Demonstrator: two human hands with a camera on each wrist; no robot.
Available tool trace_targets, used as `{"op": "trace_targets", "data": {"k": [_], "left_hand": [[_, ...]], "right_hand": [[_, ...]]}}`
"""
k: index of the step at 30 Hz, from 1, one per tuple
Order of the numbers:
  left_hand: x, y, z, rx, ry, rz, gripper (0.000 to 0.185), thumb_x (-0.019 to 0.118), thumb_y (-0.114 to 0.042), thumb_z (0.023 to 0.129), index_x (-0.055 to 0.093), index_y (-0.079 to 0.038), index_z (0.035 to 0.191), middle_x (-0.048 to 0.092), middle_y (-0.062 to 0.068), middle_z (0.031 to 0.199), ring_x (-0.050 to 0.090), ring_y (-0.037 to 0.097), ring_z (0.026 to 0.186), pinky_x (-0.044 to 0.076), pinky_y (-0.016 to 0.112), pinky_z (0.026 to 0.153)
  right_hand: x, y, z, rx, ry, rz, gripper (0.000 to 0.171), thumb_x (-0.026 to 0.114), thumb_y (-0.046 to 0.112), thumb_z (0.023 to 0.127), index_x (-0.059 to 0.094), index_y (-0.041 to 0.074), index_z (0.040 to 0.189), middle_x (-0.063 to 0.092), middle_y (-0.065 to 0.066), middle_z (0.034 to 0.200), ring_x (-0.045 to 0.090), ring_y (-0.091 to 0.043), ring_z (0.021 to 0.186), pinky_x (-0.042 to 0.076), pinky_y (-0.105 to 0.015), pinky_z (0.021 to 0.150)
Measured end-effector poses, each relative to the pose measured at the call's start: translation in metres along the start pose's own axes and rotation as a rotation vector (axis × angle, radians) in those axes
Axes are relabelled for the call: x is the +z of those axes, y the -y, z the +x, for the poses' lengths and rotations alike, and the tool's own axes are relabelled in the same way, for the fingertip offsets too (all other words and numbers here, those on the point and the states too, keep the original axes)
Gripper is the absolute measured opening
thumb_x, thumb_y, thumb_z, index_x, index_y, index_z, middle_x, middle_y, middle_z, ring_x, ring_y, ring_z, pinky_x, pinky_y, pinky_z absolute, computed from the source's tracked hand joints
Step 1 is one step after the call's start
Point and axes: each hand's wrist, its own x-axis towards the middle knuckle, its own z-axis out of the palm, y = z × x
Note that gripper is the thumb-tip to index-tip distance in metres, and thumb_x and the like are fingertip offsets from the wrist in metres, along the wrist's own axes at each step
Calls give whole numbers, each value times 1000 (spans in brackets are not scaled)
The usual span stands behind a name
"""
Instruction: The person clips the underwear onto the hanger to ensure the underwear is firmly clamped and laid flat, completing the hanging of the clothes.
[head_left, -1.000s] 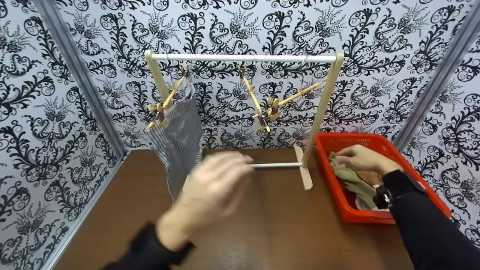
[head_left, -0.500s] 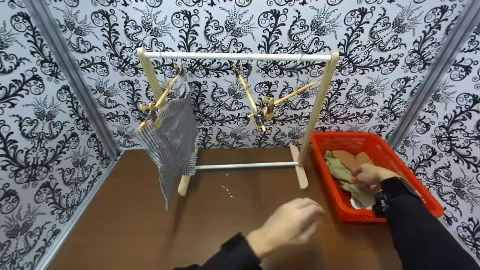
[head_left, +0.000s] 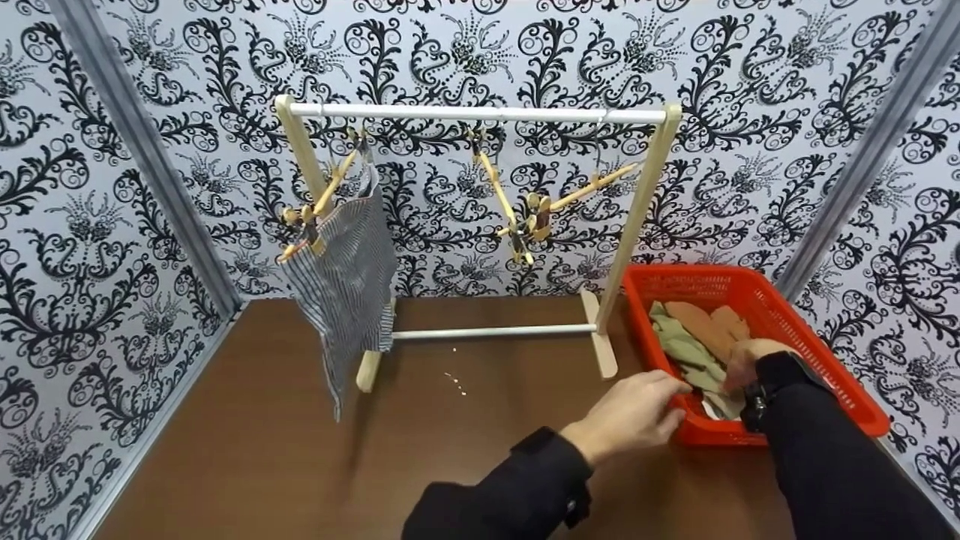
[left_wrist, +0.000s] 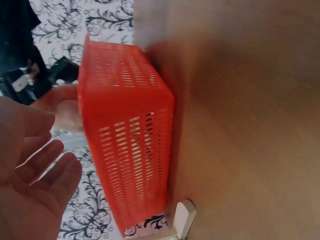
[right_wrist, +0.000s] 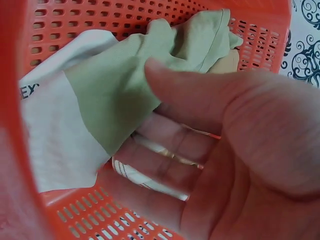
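A red plastic basket (head_left: 825, 346) stands on the brown table at the right and holds a green cloth (head_left: 679, 345), a tan cloth (head_left: 705, 319) and a white one. My right hand (head_left: 741, 361) is inside it. In the right wrist view my right hand (right_wrist: 165, 125) pinches the green cloth (right_wrist: 120, 90), thumb on top and fingers curled below, beside the white cloth (right_wrist: 50, 135). My left hand (head_left: 637, 411) hovers with relaxed fingers at the basket's near left corner and holds nothing. The left wrist view shows my left hand (left_wrist: 40, 165) just off the basket's side wall (left_wrist: 125, 150).
A small wooden rack with a white rail (head_left: 480, 113) stands at the back of the table. A striped garment (head_left: 345, 270) hangs from a clip hanger at its left end. Two bare wooden hangers (head_left: 499, 195) (head_left: 592, 187) hang to its right. Patterned walls enclose the table.
My left hand swept from the rack down and to the right, up to the basket's near corner. My right hand drew back to the near end of the basket and took the green cloth.
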Motion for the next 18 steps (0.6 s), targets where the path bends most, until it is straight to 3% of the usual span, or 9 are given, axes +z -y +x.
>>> {"op": "trace_targets", "data": {"k": [4, 8, 11, 13, 18], "left_hand": [[8, -1, 6, -2, 33, 19, 29, 66, -22, 98, 69, -11, 125, 69, -4, 116, 63, 4, 107, 43, 10, 94], [14, -4, 10, -18, 43, 40, 21, 63, -23, 100, 72, -17, 117, 69, -9, 110, 63, 1, 100, 44, 9, 89], [16, -7, 14, -38, 28, 70, 14, 63, -21, 99, 75, -21, 107, 68, -12, 102, 63, -1, 91, 46, 9, 80], [17, -9, 17, -48, 21, 87, 13, 64, -21, 97, 76, -23, 103, 68, -14, 97, 62, -1, 87, 46, 9, 76], [21, -11, 20, -54, 15, 97, 13, 66, -23, 95, 77, -24, 102, 69, -15, 97, 62, 1, 88, 46, 10, 77]], "right_hand": [[1, -3, -1, 7, 26, 35, 32, 70, 31, 89, 57, 8, 70, 52, -4, 71, 51, -19, 67, 47, -33, 66], [2, -4, -2, 25, 28, 34, 35, 71, 33, 89, 56, 5, 74, 52, -6, 73, 52, -21, 70, 48, -35, 70], [6, -5, -5, 73, 11, 103, 34, 73, 33, 88, 58, 5, 76, 53, -8, 76, 52, -23, 73, 47, -35, 71], [10, -5, -7, 108, -11, 208, 31, 76, 30, 87, 63, 5, 76, 58, -7, 76, 54, -23, 73, 48, -34, 70], [17, -9, -8, 122, -44, 305, 24, 81, 26, 82, 69, 8, 71, 62, -2, 70, 55, -19, 67, 47, -30, 63]]}}
